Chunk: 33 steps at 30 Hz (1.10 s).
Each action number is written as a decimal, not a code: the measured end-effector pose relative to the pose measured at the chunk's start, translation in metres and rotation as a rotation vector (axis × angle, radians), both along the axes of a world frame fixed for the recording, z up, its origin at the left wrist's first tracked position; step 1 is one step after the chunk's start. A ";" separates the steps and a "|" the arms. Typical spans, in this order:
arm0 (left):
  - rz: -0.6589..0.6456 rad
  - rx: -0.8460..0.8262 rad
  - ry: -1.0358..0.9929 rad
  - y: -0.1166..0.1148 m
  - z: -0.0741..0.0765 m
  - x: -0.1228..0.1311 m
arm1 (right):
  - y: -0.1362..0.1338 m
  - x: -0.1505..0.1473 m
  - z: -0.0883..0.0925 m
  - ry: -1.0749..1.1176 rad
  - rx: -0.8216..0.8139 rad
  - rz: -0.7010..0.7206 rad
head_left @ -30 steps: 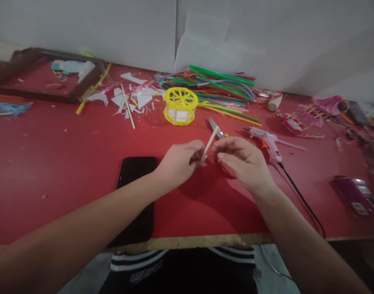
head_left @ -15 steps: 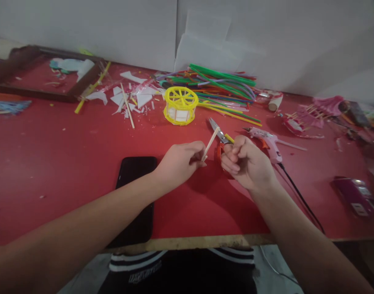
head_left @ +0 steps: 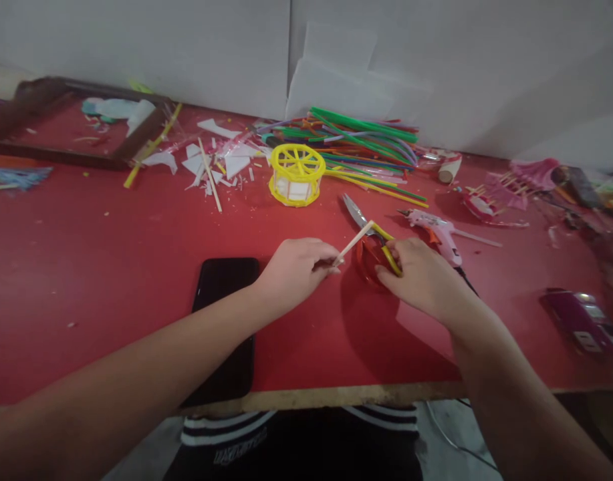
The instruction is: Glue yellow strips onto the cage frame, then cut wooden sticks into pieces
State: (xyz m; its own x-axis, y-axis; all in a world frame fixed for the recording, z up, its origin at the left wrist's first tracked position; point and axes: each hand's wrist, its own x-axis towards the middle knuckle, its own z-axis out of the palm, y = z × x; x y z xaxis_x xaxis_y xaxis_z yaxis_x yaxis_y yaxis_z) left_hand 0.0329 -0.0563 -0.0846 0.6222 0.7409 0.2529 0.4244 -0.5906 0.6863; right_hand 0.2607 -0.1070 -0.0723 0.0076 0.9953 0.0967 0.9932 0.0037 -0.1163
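My left hand (head_left: pixel 296 267) is closed in a pinch on a thin pale wooden stick (head_left: pixel 353 242) that slants up to the right. My right hand (head_left: pixel 421 277) rests on the red table (head_left: pixel 110 267) with its fingers curled round the yellow and red handles of a pair of scissors (head_left: pixel 371 234), whose metal blades point up and left. The stick's upper end lies close to the scissors' handles. A yellow wheel-shaped straw model (head_left: pixel 296 174) stands just beyond both hands.
A black phone (head_left: pixel 226 321) lies by my left forearm. A pink glue gun (head_left: pixel 436 232) with a black cord lies to the right. Coloured straws (head_left: pixel 366 143), white paper scraps (head_left: pixel 210 160), a wooden frame (head_left: pixel 75 120) and a purple object (head_left: pixel 584 321) ring the space.
My right hand has dropped from beside the stick down to the table and closed on the scissors' handles. The left hand has tilted the stick lower, toward the right.
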 end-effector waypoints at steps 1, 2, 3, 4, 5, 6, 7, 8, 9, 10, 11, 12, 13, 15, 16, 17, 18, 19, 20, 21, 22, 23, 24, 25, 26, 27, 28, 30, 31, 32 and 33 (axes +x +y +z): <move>-0.007 -0.005 0.002 0.000 0.000 0.000 | -0.001 -0.002 0.002 -0.042 -0.010 0.016; -0.014 -0.009 0.001 0.000 0.000 0.000 | -0.003 -0.004 0.003 -0.072 -0.026 0.018; -0.021 -0.011 -0.001 0.000 -0.001 0.000 | -0.004 -0.004 0.005 -0.089 -0.051 0.010; -0.028 -0.010 -0.002 0.000 -0.001 0.000 | -0.004 -0.003 0.007 -0.100 -0.076 -0.003; -0.032 -0.006 -0.001 0.000 -0.002 0.001 | -0.006 -0.001 0.009 -0.107 -0.092 -0.021; -0.034 0.000 0.003 0.000 -0.002 0.001 | -0.007 0.002 0.010 -0.110 -0.098 -0.037; -0.033 0.005 0.006 0.001 -0.003 0.001 | -0.009 0.006 0.012 -0.106 -0.097 -0.044; -0.030 0.007 0.009 0.001 -0.003 0.002 | -0.011 0.011 0.013 -0.095 -0.086 -0.043; -0.030 0.005 0.014 0.002 -0.004 0.002 | -0.014 0.016 0.015 -0.080 -0.076 -0.033; -0.029 0.001 0.015 0.002 -0.004 0.002 | -0.017 0.021 0.017 -0.064 -0.072 -0.016; -0.027 -0.004 0.009 0.002 -0.005 0.002 | -0.020 0.026 0.020 -0.050 -0.074 0.010; -0.024 -0.012 -0.002 0.002 -0.005 0.002 | -0.023 0.031 0.023 -0.045 -0.079 0.041; -0.021 -0.020 -0.016 0.002 -0.005 0.002 | -0.026 0.037 0.026 -0.052 -0.076 0.071; -0.011 -0.033 -0.045 0.002 -0.005 0.003 | -0.031 0.048 0.034 -0.092 -0.033 0.136; -0.005 -0.039 -0.057 0.001 -0.004 0.003 | -0.034 0.053 0.037 -0.119 0.016 0.166; -0.002 -0.043 -0.061 0.001 -0.004 0.003 | -0.036 0.058 0.040 -0.148 0.075 0.193; -0.002 -0.046 -0.062 0.001 -0.003 0.004 | -0.038 0.063 0.043 -0.179 0.134 0.213; -0.003 -0.047 -0.061 0.001 -0.003 0.004 | -0.041 0.068 0.045 -0.208 0.184 0.226; -0.006 -0.048 -0.062 0.001 -0.003 0.004 | -0.043 0.072 0.046 -0.234 0.223 0.234; -0.008 -0.048 -0.064 0.000 -0.002 0.005 | -0.045 0.076 0.047 -0.255 0.251 0.239; -0.009 -0.049 -0.065 0.000 -0.002 0.005 | -0.047 0.079 0.046 -0.268 0.261 0.248; -0.009 -0.052 -0.067 0.000 -0.002 0.005 | -0.049 0.081 0.044 -0.272 0.255 0.260; -0.006 -0.057 -0.067 0.000 -0.002 0.005 | -0.051 0.083 0.042 -0.268 0.242 0.278; -0.004 -0.063 -0.065 0.000 -0.002 0.005 | -0.053 0.084 0.039 -0.258 0.225 0.297; -0.001 -0.069 -0.061 0.000 -0.002 0.005 | -0.054 0.084 0.036 -0.248 0.205 0.314; 0.002 -0.075 -0.057 0.000 -0.002 0.004 | -0.056 0.084 0.033 -0.238 0.187 0.324; 0.003 -0.081 -0.054 0.001 -0.001 0.004 | -0.057 0.083 0.031 -0.230 0.179 0.329; 0.007 -0.085 -0.054 0.001 -0.001 0.004 | -0.057 0.079 0.030 -0.220 0.187 0.328; 0.009 -0.083 -0.056 0.001 -0.001 0.004 | -0.057 0.077 0.030 -0.216 0.193 0.327; 0.012 -0.080 -0.057 0.001 -0.001 0.004 | -0.057 0.075 0.031 -0.213 0.196 0.327; 0.014 -0.077 -0.058 0.001 -0.002 0.005 | -0.056 0.072 0.031 -0.213 0.197 0.325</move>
